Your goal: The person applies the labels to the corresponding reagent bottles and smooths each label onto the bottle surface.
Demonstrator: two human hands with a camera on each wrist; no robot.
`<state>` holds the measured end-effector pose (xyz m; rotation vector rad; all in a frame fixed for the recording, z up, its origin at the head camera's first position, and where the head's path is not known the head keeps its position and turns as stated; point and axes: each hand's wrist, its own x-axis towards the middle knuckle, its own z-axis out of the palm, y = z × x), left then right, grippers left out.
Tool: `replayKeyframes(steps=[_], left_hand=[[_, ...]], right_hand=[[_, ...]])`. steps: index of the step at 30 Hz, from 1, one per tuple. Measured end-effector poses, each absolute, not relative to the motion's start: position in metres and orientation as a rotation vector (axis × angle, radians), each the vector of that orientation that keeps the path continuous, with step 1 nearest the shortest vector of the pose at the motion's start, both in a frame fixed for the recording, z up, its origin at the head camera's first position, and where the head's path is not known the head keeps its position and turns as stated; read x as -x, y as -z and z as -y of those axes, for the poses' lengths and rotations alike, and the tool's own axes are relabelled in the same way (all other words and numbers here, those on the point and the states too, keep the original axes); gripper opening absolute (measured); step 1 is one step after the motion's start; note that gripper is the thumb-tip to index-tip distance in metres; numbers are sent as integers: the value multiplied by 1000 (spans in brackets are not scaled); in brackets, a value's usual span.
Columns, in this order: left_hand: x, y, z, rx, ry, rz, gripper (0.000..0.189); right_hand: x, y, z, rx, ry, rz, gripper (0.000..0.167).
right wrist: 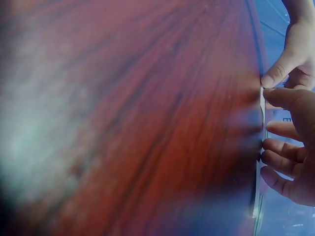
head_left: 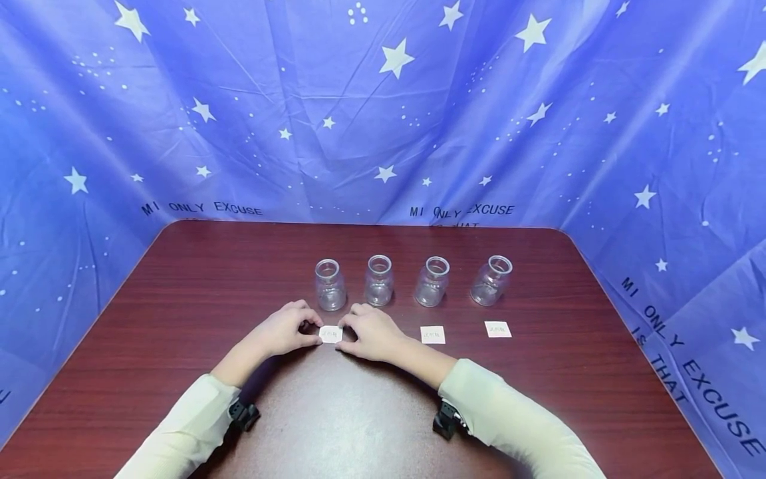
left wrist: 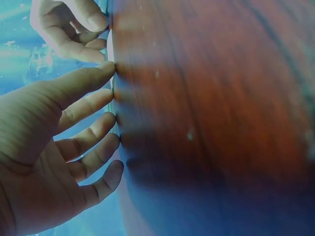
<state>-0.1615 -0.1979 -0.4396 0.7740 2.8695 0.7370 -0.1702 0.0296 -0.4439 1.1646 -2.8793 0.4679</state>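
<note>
- Behind the red-brown table [head_left: 179, 299] I see a blue curtain [head_left: 239, 133] with white stars, and it closes the two sides also.
- Most to the left is the left hand [head_left: 287, 330]. Its fingers are spread and a little bent, tips down at the table, with thumb and forefinger at the left edge of the first card. I do not see it pinch anything.
- The first card [head_left: 330, 334] lies between the hands, in front of the first jar [head_left: 331, 293]. I suppose it is touched from both sides so that it lies straight and does not slide.
- The right hand [head_left: 376, 332] has thumb and forefinger at the card's right edge, the other fingers apart. To me it seems to steady more than to grip.
- The second jar [head_left: 379, 286] stands upright behind this hand. If a card is hidden below the hand, I cannot tell.
- The third jar [head_left: 431, 286] is upright, with the second card [head_left: 433, 334] flat before it.
- The fourth jar [head_left: 489, 286] has the last card [head_left: 498, 329] before it. The jars stand apart, probably so that each card clearly belongs to one jar.
</note>
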Motion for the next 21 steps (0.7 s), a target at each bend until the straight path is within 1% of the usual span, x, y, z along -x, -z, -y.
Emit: replayKeyframes(steps=[5, 15, 21], left_hand=[[160, 438, 197, -771, -733, -2870, 18], [157, 433, 196, -754, -723, -2871, 16], [158, 437, 198, -767, -699, -2888, 13]], right_hand=[[171, 446, -25, -1157, -394, 2871, 31], [171, 446, -22, -1139, -468, 2892, 24], [171, 449, -22, -1130, -490, 2878, 27]])
